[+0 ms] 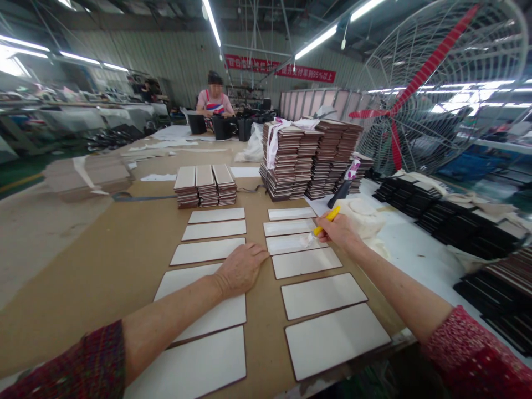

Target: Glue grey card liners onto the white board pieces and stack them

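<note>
My right hand [334,230] is closed around a yellow-handled brush [330,218]. Its pale tip rests on a white rectangular panel [286,244] with dark edges, where a wet, whitish smear shows. My left hand [243,267] lies low over the table, fingers stretched together to the right, fingertips at that panel's left edge; nothing shows in it. Several similar panels lie in two columns: a left column [208,252], partly hidden under my left forearm, and a right column [324,296]. The panel just beyond the brushed one [288,228] also looks wet.
Three short stacks of panels [205,176] stand behind the left column. Taller stacks [291,160] rise behind the right one. A whitish container [361,216] sits beyond my right hand. Black stacked pieces [440,216] and a large fan [415,94] are at right. A person [215,102] works at the far end.
</note>
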Tool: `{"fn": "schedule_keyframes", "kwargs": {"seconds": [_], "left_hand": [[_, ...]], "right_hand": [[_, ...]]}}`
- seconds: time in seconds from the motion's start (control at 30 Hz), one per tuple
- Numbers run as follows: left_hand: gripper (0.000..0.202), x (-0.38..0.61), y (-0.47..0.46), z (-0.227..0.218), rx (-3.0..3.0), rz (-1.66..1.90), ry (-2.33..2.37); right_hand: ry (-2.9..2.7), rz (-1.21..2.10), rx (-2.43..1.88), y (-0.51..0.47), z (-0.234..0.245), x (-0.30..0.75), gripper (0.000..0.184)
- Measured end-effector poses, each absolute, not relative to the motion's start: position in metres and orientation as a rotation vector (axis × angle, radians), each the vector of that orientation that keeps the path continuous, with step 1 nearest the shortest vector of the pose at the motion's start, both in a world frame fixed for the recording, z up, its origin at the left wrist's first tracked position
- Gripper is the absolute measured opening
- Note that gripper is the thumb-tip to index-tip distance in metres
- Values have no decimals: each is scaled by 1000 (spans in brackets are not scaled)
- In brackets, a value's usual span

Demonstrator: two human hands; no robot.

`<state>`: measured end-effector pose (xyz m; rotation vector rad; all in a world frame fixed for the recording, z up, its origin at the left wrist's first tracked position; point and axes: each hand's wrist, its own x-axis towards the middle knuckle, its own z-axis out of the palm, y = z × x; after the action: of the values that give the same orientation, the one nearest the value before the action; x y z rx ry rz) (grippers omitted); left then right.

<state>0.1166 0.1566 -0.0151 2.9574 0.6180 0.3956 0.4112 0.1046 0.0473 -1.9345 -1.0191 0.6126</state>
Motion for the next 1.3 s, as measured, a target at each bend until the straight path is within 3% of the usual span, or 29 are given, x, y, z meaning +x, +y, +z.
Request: {"fn": "schedule_keyframes", "kwargs": {"seconds": [0.33,0.6,0.73,0.97,1.3], "left_hand": [[40,116,156,-17,2956,396,620],[38,117,159,-13,2964,411,600],[44,113,147,-4,2944,457,644],[43,104,103,-1,2937,350,482],[43,107,103,-7,2960,316,523]], "right_hand": [[-1082,424,-2194,94,64,439,22],[-1016,377,-2095,86,80,437,23],[-955,520,-1860,71,84,416,15],[-868,874,-1553,48,64,358,18],[-869,953,-1513,54,45,334,19]]}}
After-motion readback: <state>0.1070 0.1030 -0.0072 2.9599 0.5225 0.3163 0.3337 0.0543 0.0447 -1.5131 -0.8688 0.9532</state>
